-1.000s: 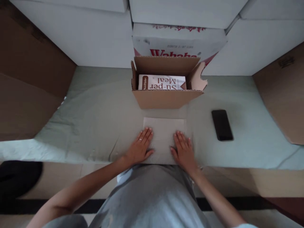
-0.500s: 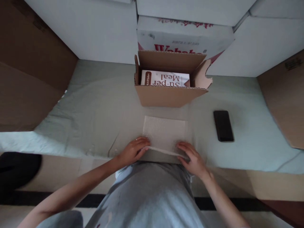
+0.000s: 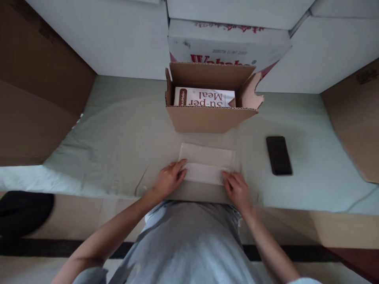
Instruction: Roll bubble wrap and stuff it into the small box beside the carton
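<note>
A whitish, translucent sheet of bubble wrap (image 3: 204,173) lies on the cloth in front of me, its near part folded over onto itself. My left hand (image 3: 171,177) pinches the left end of the folded-over edge. At the other end of that edge, my right hand (image 3: 236,188) has thumb and fingers closed on the wrap. Just beyond the sheet stands an open brown cardboard box (image 3: 211,120). Inside it sits a white carton (image 3: 207,97) printed "Su-per Meal", upside down from my side.
A black phone (image 3: 278,155) lies to the right on the pale green cloth (image 3: 124,130). Large brown boxes (image 3: 32,90) flank the surface on both sides. White boxes (image 3: 130,39) are stacked along the back. A dark object (image 3: 25,213) is at the lower left.
The near edge of the bubble wrap has been folded away from me and now lies flat over the sheet. Both hands moved slightly forward with it.
</note>
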Available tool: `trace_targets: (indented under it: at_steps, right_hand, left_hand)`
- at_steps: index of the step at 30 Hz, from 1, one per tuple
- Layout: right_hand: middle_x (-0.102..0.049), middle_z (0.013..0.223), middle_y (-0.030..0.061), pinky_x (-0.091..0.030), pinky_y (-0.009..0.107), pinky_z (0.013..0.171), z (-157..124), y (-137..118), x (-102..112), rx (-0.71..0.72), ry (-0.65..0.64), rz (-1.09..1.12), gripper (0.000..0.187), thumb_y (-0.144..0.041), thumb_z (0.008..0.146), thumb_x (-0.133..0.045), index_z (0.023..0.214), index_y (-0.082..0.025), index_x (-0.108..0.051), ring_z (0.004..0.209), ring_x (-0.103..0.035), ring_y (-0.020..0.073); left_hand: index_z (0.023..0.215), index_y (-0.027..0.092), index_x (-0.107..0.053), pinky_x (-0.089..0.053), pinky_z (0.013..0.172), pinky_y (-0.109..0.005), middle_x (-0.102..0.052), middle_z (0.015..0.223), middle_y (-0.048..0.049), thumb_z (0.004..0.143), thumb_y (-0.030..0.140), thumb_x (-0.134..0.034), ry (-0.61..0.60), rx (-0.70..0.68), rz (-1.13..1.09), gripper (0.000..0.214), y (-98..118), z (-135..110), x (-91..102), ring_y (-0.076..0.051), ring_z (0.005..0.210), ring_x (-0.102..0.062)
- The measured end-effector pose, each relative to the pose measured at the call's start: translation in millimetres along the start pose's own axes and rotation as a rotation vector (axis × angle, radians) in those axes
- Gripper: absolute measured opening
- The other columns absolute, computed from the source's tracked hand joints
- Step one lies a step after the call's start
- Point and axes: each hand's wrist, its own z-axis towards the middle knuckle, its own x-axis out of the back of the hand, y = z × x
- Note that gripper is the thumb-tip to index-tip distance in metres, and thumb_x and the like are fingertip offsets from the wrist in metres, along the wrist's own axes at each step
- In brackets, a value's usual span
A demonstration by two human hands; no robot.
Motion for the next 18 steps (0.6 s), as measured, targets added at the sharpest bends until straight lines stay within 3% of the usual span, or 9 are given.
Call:
trace_targets:
  at_steps: [2,4,6,9,11,14,16,18]
  right_hand:
    - [-0.065,0.084,0.0078,-0.05,0.04,0.078,2,0,1,0.023,-0.009,-0.056,0.031,-0.02,0.089,-0.043,0.114,-0.019,-0.061,0.083,-0.057,0.022]
    - [-0.065,0.084,0.0081,-0.05,0.04,0.077,3,-1,2,0.023,-0.01,-0.07,0.03,-0.02,0.089,-0.044,0.113,-0.018,-0.061,0.082,-0.057,0.022]
    - [-0.065,0.084,0.0084,-0.05,0.039,0.076,5,-2,3,0.032,-0.019,-0.055,0.029,-0.02,0.088,-0.045,0.112,-0.017,-0.061,0.082,-0.057,0.0218]
    - [-0.065,0.083,0.0083,-0.05,0.038,0.074,7,-1,4,0.041,-0.014,-0.017,0.028,-0.018,0.088,-0.045,0.111,-0.016,-0.061,0.081,-0.057,0.0215]
    - [-0.065,0.084,0.008,-0.051,0.038,0.074,8,0,6,0.042,-0.015,0.013,0.027,-0.017,0.089,-0.045,0.111,-0.017,-0.061,0.081,-0.057,0.021]
    - [-0.063,0.087,0.0083,-0.051,0.039,0.076,7,1,11,0.029,-0.022,0.043,0.027,-0.021,0.088,-0.049,0.112,-0.018,-0.061,0.085,-0.057,0.0209]
    - [-0.059,0.105,0.0136,-0.05,0.045,0.084,5,0,13,0.025,-0.026,0.023,0.035,-0.031,0.082,-0.06,0.115,-0.018,-0.06,0.101,-0.054,0.0261]
    - [-0.043,0.131,0.0185,-0.043,0.055,0.095,3,0,14,0.025,-0.026,-0.014,0.05,-0.038,0.074,-0.069,0.118,-0.017,-0.058,0.123,-0.04,0.0349]
  left_hand:
    - [0.124,0.013,-0.05,-0.054,0.067,-0.033,-0.068,0.092,-0.0106,0.092,0.031,-0.045,-0.007,0.004,0.087,0.037,-1,0,-1.3,-0.02,0.073,-0.066]
    - [0.123,0.012,-0.051,-0.054,0.072,-0.035,-0.067,0.095,-0.0121,0.091,0.03,-0.047,0.04,-0.048,0.144,0.036,-3,-1,-0.9,-0.022,0.083,-0.065]
    - [0.119,0.015,-0.053,-0.05,0.085,-0.039,-0.065,0.105,-0.0125,0.09,0.028,-0.05,0.089,-0.221,0.146,0.032,-5,-2,1.4,-0.024,0.1,-0.06]
    - [0.119,0.018,-0.053,-0.042,0.099,-0.043,-0.06,0.121,-0.0113,0.087,0.032,-0.055,-0.014,-0.486,0.094,0.035,-7,-1,5.7,-0.026,0.116,-0.052]
    - [0.125,0.015,-0.049,-0.04,0.102,-0.045,-0.056,0.126,-0.0135,0.087,0.033,-0.054,-0.111,-0.498,0.076,0.042,-8,1,6.6,-0.027,0.12,-0.049]
    - [0.127,0.011,-0.047,-0.042,0.101,-0.045,-0.056,0.125,-0.0155,0.088,0.023,-0.05,-0.137,-0.452,0.05,0.041,-11,6,5.7,-0.026,0.119,-0.05]
    - [0.121,0.012,-0.052,-0.045,0.098,-0.043,-0.06,0.12,-0.0138,0.088,0.02,-0.048,-0.117,-0.454,0.003,0.035,-12,11,6.7,-0.025,0.115,-0.054]
    - [0.115,0.015,-0.057,-0.047,0.096,-0.042,-0.064,0.114,-0.0113,0.089,0.021,-0.047,-0.104,-0.42,-0.073,0.028,-14,15,10.9,-0.023,0.11,-0.057]
